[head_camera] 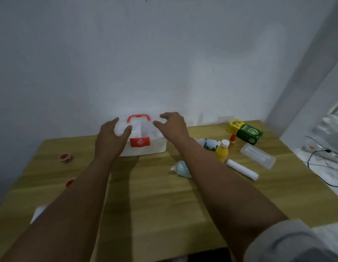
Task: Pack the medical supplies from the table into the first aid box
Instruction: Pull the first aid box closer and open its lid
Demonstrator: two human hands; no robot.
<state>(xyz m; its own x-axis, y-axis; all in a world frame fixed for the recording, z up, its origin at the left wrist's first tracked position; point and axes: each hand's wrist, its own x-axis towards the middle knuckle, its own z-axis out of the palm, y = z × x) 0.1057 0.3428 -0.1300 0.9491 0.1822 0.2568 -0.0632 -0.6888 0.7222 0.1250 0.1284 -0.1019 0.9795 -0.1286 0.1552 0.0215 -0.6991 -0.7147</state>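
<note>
Opening step: left hand (112, 138) and right hand (172, 126), fingers spread and holding nothing, over closed white plastic first aid box (145, 146); next, unlatch red clasp (140, 142) between them.

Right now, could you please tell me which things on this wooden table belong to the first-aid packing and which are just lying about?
For the job:
white first aid box with red handle
green carton
yellow bottle
white gauze roll
clear plastic case
bagged face masks

Lying about:
two small red caps
black cables
</note>
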